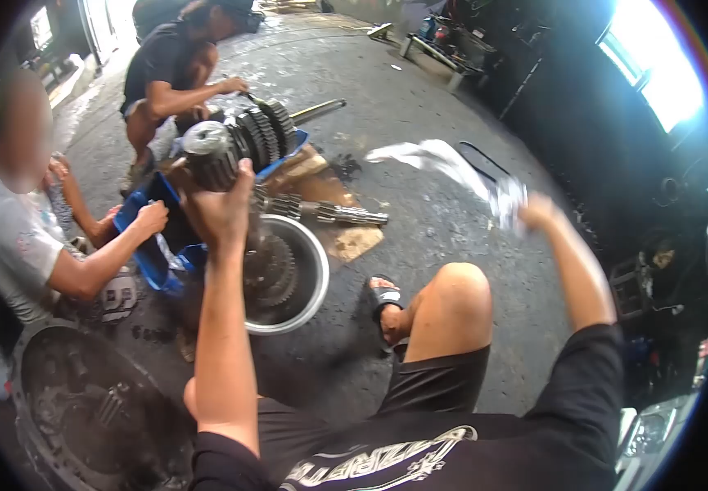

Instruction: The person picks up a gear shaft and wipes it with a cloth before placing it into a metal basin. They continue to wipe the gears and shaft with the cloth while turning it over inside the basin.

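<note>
Head camera view: at the left, a seated co-worker in a pale grey shirt (22, 237) reaches over a blue plastic tray (129, 214); anything toppling from the left hand (219, 214) could catch those fingers. That hand is wrapped around a dark, toothed metal cylinder (211, 155), raised near the tray's edge, between it and the round steel bowl (321, 282); an oily surface or an off-centre weight could make it slip in a one-handed grip, striking the bowl's rim or the gears inside. Beyond, a crouching co-worker (157, 82) has a hand at a stack of steel gears (264, 135), which could pinch if it rolled; the ridged steel shaft (350, 215) could roll off the right edge of the brown cardboard (360, 242). The right hand (539, 213) seems clenched on a limp, whitish, cloth-like strip (444, 159); a wide swing might snag something.

The round dark metal casing (43, 409) is lost in shadow at lower left; the left fingertips are hidden behind metal; I cannot tell whether the cylinder joins the gear below; blur hides the right fingers and the strip's material.
</note>
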Demonstrator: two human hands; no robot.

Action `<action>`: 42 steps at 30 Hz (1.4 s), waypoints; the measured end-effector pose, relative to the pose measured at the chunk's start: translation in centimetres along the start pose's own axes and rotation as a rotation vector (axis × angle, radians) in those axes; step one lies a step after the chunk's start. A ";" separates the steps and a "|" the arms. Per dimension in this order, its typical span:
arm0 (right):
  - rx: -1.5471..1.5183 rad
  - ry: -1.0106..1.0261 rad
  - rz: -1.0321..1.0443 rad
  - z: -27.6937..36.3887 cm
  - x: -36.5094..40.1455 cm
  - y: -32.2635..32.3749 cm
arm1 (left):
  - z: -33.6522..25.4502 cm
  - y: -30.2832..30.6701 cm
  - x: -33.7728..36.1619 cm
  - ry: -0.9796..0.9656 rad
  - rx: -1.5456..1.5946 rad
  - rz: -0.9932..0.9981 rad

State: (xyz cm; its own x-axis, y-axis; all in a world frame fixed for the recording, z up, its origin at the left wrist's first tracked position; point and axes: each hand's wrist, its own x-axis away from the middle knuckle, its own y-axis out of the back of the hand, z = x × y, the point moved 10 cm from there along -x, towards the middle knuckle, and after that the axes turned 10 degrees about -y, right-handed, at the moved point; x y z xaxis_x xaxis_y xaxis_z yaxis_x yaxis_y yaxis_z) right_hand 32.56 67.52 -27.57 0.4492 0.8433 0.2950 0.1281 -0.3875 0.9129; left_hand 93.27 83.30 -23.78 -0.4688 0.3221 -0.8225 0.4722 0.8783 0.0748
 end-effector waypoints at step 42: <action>0.631 0.892 0.007 9.9 30.0 -21.0 | 0.0 -0.2 0.6 -0.087 0.164 0.018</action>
State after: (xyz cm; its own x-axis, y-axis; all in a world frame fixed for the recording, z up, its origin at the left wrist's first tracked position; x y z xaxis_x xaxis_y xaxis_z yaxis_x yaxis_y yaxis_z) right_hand 52.11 97.23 -40.69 -0.3185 0.7079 0.6304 0.6728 -0.2997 0.6764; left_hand 92.84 83.30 -24.30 -0.3959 0.2988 -0.8683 0.5986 0.8011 0.0027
